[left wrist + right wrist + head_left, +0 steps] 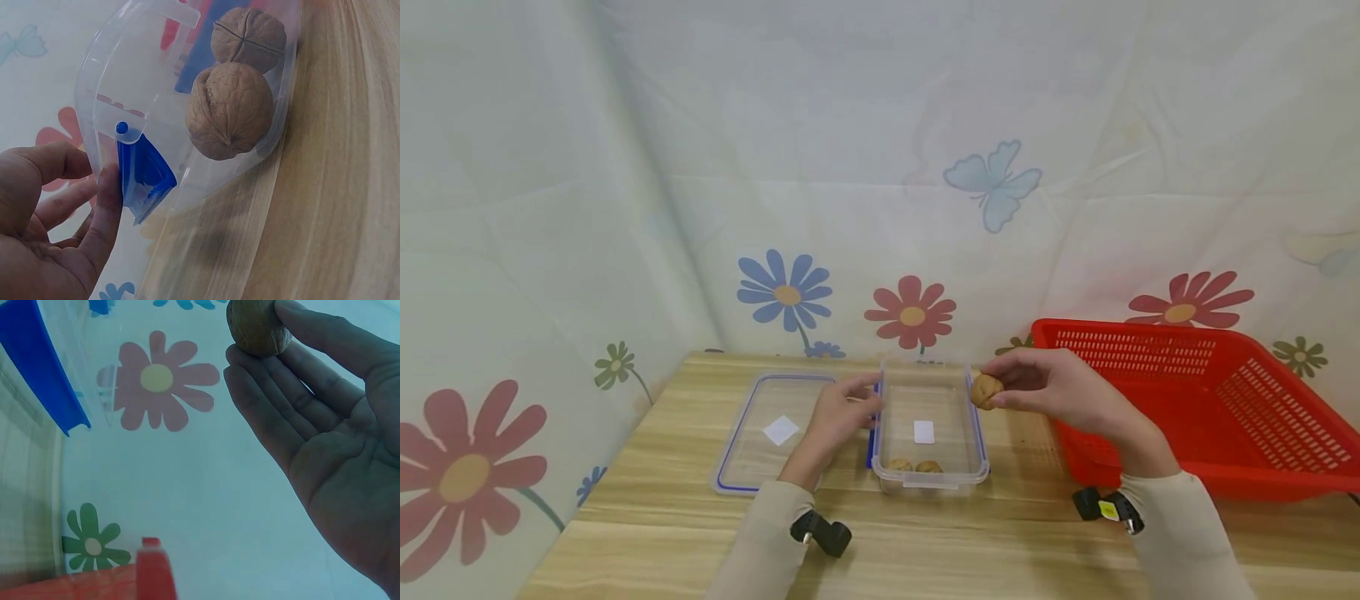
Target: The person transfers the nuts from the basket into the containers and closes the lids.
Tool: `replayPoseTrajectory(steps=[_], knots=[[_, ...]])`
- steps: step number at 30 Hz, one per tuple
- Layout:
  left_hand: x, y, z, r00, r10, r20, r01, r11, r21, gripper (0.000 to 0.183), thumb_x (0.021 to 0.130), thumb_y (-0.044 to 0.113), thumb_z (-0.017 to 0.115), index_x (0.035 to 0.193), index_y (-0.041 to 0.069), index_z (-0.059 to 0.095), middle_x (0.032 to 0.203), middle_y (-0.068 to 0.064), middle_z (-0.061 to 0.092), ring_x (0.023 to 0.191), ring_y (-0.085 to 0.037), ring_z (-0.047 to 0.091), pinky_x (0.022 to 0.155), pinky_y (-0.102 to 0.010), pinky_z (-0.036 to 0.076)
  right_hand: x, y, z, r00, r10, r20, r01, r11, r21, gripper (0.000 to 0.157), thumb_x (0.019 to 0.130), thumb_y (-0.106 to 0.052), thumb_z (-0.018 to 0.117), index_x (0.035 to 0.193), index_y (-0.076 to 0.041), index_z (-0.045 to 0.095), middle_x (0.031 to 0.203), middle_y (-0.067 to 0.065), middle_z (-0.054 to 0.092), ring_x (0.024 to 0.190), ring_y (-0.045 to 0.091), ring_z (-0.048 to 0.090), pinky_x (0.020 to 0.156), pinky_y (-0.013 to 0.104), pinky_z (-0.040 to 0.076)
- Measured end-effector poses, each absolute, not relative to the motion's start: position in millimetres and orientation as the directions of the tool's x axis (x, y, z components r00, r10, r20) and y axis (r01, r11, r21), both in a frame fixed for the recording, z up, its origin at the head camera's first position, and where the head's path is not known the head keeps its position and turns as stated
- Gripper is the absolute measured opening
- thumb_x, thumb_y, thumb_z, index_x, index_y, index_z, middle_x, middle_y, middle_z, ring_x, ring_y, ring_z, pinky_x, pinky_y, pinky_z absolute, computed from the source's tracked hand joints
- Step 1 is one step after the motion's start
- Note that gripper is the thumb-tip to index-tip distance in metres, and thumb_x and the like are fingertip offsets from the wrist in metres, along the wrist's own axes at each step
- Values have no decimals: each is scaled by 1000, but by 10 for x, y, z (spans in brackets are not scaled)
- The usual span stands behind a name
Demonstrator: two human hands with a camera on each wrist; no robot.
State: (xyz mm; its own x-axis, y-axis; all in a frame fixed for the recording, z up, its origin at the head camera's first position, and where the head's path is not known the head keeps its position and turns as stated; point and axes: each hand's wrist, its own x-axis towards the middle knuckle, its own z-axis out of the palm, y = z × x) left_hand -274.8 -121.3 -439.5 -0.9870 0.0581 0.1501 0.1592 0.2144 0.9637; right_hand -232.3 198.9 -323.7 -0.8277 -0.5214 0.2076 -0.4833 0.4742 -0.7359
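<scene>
A clear plastic box (930,483) with blue clasps stands on the wooden table. Two walnuts (914,466) lie at its near end, and the left wrist view shows the walnuts (230,112) through the wall. My right hand (1054,387) pinches a third walnut (986,390) at its fingertips just above the box's far right rim; in the right wrist view the walnut (257,326) sits at the fingertips (294,315). My left hand (841,415) rests against the box's left side, its fingers (106,212) straight by the blue clasp (145,178).
The box's clear lid (771,433) with a blue seal lies flat left of the box. A red slotted basket (1210,408) stands at the right. A flower-printed sheet (880,208) closes in the back and left.
</scene>
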Motion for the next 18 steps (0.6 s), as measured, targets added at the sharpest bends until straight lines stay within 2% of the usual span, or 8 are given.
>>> replayPoseTrajectory(steps=[11, 18], knots=[[-2749, -1201, -4393, -986, 59, 157, 166, 217, 962, 44, 94, -1, 69, 138, -3, 67, 107, -20, 73, 79, -23, 72, 73, -36, 67, -2370, 1837, -3409, -792, -597, 125, -487, 496, -719, 36, 93, -15, 83, 127, -6, 74, 115, 3, 75, 105, 22, 72, 92, 29, 63], [-2727, -1201, -4379, -986, 60, 156, 166, 213, 963, 44, 95, -1, 69, 139, -3, 67, 108, -20, 72, 81, -25, 72, 74, -37, 67, -2451, 1763, -3517, -748, -659, 75, -505, 492, -709, 33, 92, -13, 84, 123, -6, 76, 109, -1, 76, 97, 18, 72, 88, 26, 63]])
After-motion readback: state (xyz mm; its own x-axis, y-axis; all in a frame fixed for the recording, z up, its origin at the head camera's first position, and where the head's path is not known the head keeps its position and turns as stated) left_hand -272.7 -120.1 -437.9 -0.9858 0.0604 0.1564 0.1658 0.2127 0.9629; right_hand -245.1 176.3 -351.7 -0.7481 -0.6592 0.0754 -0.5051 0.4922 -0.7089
